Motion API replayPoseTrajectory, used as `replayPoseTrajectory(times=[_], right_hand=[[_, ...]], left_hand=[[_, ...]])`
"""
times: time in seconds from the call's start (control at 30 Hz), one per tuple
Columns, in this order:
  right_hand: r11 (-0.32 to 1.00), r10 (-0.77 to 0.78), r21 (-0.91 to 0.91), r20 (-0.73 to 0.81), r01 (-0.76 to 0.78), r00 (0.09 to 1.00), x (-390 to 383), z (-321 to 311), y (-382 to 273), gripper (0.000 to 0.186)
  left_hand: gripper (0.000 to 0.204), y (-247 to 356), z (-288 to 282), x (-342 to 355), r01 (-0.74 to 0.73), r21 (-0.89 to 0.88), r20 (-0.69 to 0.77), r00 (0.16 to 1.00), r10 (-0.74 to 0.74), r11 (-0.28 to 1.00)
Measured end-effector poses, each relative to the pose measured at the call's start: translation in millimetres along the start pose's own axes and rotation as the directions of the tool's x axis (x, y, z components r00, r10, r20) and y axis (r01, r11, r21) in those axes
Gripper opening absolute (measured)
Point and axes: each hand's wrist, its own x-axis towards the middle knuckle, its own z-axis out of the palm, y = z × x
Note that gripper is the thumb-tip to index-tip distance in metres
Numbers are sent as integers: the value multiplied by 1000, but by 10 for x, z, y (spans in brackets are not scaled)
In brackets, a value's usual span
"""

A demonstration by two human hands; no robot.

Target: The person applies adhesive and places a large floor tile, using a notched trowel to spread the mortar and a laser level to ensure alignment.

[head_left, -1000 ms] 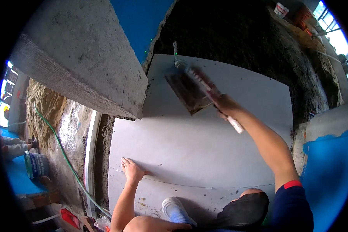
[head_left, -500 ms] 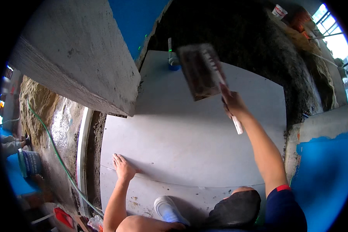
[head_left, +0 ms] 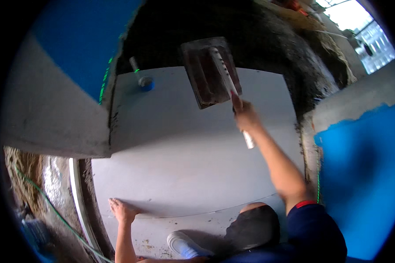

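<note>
Right hand (head_left: 245, 116) grips the handle of a raised trowel (head_left: 210, 72); left hand (head_left: 123, 210) rests open, flat on the grey slab (head_left: 184, 162).

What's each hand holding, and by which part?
Right hand grips the long white handle of a flat rusty rectangular trowel. Left hand holds nothing.

Single head-worn fisheye view, looking steeply down; grey slab (head_left: 197, 166) fills the near centre.

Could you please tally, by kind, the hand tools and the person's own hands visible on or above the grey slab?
Trowels: 1, the flat trowel in the right hand
Mallets: 1, the blue-headed mallet
Hands: 2, with the left hand on the grey slab
Total: 4
</note>
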Motion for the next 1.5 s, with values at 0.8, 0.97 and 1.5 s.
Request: replayPoseTrajectory(times=[0.8,0.97,1.5], right_hand=[[773,336,499,204,-393,920,446,-1930,1162,48],[991,134,92,-517,-101,846,350,-1828,1947,68],[992,126,51,-604,-119,787,440,-1427,2045,73]], left_hand=[[139,40,-27,10,104,66,-3,995,-104,992],[135,285,-61,-21,62,90,20,998,-64,994],[138,52,61,79,27,74,-58,998,-23,997]])
